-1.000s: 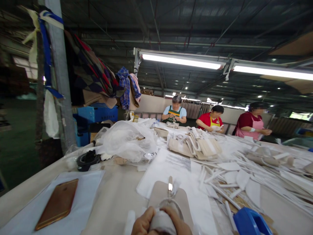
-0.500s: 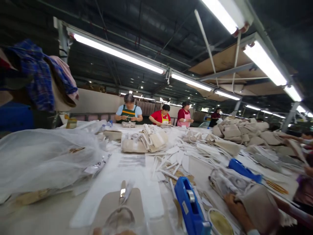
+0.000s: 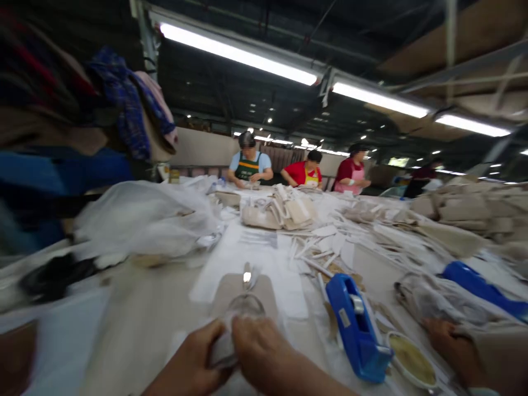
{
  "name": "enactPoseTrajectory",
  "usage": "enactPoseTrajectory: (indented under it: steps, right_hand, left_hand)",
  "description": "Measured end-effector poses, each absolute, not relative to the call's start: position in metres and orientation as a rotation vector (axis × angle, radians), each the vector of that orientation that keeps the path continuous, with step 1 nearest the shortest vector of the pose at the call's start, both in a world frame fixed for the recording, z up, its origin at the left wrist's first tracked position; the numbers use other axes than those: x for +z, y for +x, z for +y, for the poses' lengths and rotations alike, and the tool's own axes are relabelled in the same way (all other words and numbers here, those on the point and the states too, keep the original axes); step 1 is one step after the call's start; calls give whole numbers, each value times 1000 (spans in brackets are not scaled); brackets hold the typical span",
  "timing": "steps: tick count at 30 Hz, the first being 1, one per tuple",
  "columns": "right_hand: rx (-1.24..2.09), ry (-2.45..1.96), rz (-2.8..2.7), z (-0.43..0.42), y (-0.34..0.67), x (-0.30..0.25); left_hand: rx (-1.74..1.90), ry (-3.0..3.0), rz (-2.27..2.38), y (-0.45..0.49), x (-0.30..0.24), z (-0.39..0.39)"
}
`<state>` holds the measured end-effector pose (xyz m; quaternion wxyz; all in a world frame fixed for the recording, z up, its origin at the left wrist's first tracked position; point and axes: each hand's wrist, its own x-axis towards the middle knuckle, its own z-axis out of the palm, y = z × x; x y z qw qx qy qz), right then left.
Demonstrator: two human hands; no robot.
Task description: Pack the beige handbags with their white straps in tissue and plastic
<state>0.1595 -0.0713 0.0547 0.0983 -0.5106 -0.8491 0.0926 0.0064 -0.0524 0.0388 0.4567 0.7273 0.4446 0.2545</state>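
Observation:
Low in the middle of the head view, my left hand (image 3: 202, 355) and my right hand (image 3: 262, 346) are close together, fingers closed. Between them is a pale, crumpled piece of material (image 3: 225, 349); blur hides its exact kind, and both hands grip it. Just beyond my fingers lies a beige panel with rounded corners (image 3: 264, 291). A dark ring-like loop (image 3: 249, 302) and a shiny metal piece (image 3: 247, 274) show on it. The panel rests on a white sheet (image 3: 289, 283). To the right of my right hand stands a blue tape dispenser (image 3: 358, 330).
A co-worker's hand (image 3: 447, 344) handles beige material at the right, near a round tub (image 3: 412, 357). A second blue dispenser (image 3: 482, 286), stacked beige pieces (image 3: 284, 209), white strips and a heap of clear plastic (image 3: 144, 220) cover the table. Several people work across it.
The view has turned left and tilted downward. My hands, barely visible at the bottom edge before, now show fully, closed around the pale material.

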Motion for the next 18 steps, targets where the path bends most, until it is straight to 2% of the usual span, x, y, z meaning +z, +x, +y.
enactPoseTrajectory:
  steps: [4,10,12,18]
  right_hand:
    - [347,-1492,-2625,-51,148,59]
    - [829,-1161,-2170,-36,157,37]
    - [792,-1224,-2166,-37,156,35]
    - [398,-1586,-2534,-41,140,52]
  left_hand:
    - [653,1821,1136,9,56,-53]
    - [815,1159,872,-3,49,-48]
    - [802,1195,883,-6,50,-46]
    - [668,1798,1189,-2,60,-39]
